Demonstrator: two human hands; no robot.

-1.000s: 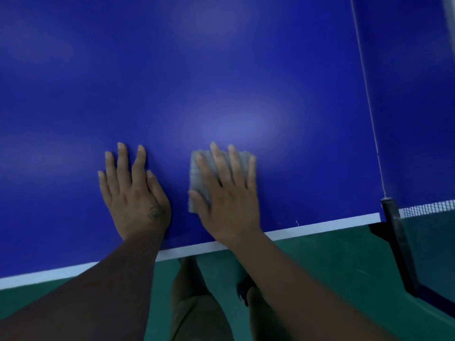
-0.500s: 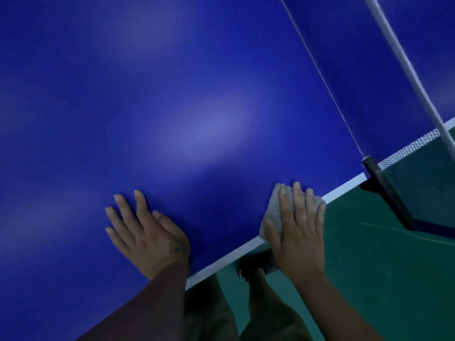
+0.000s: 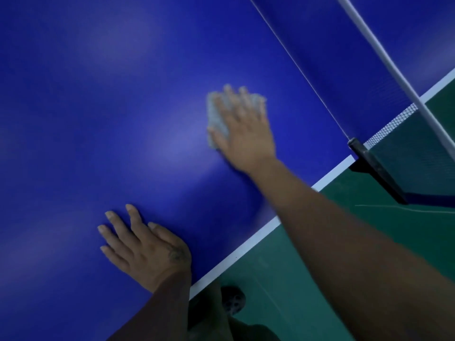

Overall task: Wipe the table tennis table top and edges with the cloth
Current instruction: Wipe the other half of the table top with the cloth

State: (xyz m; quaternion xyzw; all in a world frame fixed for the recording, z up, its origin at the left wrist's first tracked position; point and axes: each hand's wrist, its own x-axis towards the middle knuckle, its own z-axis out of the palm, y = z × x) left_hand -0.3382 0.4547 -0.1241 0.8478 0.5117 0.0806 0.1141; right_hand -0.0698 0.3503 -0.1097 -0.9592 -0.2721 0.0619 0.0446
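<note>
- The right hand (image 3: 246, 129) is pressing palm-down on the cloth (image 3: 216, 121), with its fingers straight and lying close together. It is pinching nothing. Motion blur is softening its outline.
- The cloth, pale grey, is lying flat on the blue table top (image 3: 123, 94), well in from the near edge and just left of the net (image 3: 396, 120). Its margins are showing past the fingertips and along the thumb side of the hand.
- The left hand (image 3: 145, 247) is resting palm-down directly on the table top, with its fingers straight and spread, holding nothing. It is sitting just inside the near edge, nearer than and left of the right hand, and well apart from the cloth.
- The white edge line (image 3: 236, 255) is running diagonally along the near side of the table and passing under the right forearm.
- The net's white top band (image 3: 386, 57) is crossing the upper right corner.
- The black net post (image 3: 369, 163) is gripping the table edge at the right and overhanging the green floor (image 3: 275, 286).
- A dark shoe (image 3: 232, 301) is showing on the floor below the table edge, between the two forearms.
</note>
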